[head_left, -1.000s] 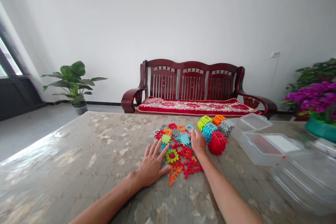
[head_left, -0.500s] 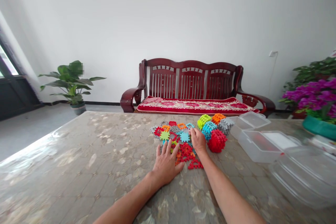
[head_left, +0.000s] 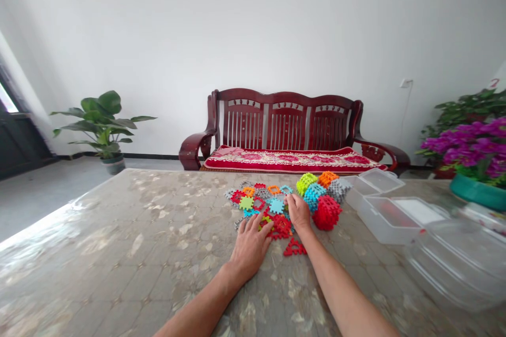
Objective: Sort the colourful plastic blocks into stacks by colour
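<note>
A spread of flat toothed building pieces lies on the table, among them a lime square [head_left: 245, 203], a light blue square [head_left: 276, 206] and a red triangle [head_left: 294, 247]. My left hand [head_left: 250, 246] rests palm down at the near side of the spread, fingers apart over red and yellow-green pieces. My right hand [head_left: 299, 214] is closed in a pinch at the right edge of the spread; what its fingertips hold is hidden. Just right of that hand stand built toothed blocks: a red one [head_left: 327, 212], a blue one [head_left: 315, 196] and several others.
Clear plastic boxes [head_left: 389, 224] with open lids and a transparent lid-like container [head_left: 458, 263] stand on the right of the patterned table [head_left: 98, 253]. Purple flowers in a green pot [head_left: 478, 189] are at the far right. A wooden bench [head_left: 286, 121] stands behind the table.
My left hand has drawn its fingers and thumb closer together and uncovered some pieces at its left. My right hand stays pinched in nearly the same place. The view has shifted slightly.
</note>
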`<state>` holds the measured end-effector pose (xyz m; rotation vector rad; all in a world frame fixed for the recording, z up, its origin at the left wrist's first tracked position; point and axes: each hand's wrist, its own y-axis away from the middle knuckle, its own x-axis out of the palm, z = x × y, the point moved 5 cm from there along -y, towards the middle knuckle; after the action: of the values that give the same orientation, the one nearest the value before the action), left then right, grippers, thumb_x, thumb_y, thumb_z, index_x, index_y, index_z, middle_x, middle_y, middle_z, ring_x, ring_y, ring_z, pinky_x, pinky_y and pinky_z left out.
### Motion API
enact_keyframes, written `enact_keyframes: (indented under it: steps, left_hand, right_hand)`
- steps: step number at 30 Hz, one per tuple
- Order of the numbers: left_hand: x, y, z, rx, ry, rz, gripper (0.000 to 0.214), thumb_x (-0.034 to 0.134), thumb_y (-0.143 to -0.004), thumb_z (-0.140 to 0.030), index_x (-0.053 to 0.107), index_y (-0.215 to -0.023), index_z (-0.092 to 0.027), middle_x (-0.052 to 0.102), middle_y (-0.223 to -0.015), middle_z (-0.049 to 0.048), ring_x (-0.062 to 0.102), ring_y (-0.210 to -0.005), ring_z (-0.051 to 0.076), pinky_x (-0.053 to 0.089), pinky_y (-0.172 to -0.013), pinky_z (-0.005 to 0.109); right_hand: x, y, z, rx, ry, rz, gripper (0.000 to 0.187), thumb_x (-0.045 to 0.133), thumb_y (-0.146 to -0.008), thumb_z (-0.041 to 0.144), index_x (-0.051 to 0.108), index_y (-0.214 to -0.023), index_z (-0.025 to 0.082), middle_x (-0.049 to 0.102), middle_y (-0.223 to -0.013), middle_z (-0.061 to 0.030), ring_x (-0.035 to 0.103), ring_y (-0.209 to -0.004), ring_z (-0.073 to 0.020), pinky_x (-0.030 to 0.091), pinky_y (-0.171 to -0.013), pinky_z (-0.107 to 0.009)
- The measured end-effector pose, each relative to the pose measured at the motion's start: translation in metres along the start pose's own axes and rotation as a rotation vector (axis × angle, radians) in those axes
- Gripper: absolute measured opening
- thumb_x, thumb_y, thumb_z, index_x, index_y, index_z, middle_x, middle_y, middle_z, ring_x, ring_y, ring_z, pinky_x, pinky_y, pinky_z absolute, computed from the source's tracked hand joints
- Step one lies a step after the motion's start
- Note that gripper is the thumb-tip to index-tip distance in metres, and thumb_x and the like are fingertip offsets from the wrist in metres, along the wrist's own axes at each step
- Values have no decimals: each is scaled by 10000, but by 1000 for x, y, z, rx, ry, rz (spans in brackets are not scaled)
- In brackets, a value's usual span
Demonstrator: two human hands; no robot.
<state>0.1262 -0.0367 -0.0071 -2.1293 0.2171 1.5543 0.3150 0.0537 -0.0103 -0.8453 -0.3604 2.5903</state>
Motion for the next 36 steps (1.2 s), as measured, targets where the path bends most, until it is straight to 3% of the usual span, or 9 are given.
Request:
enact_keyframes:
  steps: [8,13,20,26,36]
  left_hand:
    - [-11,-6,13,-120,30,-88,352,447,-975,-288,634,-1269,-336,566,-1438,18,456,-1369,258,331,-1157,505]
    - [-28,-11,47,-306,-9,-193,406,444,-948,-259,599,-1321,-305,533,-1474,44,393,-1415,266,259,-1189,513]
    - [-32,-12,97,-610,-52,-85,493,400,-941,-323,519,-1408,-221,496,-1498,109,353,-1434,338,281,-1152,547]
    - [-24,-16,96,-534,-100,-4,494,401,-931,-325,537,-1390,-201,517,-1483,112,394,-1410,326,250,-1172,546]
    - [-18,-19,95,-450,-79,-3,459,408,-933,-289,570,-1362,-271,529,-1484,65,416,-1402,300,265,-1170,537]
  right_hand:
    - [2,-1,-4,36,-33,1,444,342,-899,483,664,-727,231,747,-767,-58,677,-775,-220,470,-760,-296]
    - [0,-1,-5,9,-48,-28,476,335,-896,523,677,-743,230,750,-757,-63,681,-769,-239,482,-740,-320]
    - [-2,1,-6,-2,-112,-51,517,338,-895,590,678,-739,232,747,-737,-61,677,-739,-245,494,-712,-331]
    - [-3,6,0,-36,-127,-21,507,341,-891,590,673,-764,228,740,-747,-64,677,-763,-242,484,-728,-329]
    - [0,8,3,-130,-97,7,445,365,-937,498,703,-862,219,751,-891,-69,675,-882,-228,490,-831,-323]
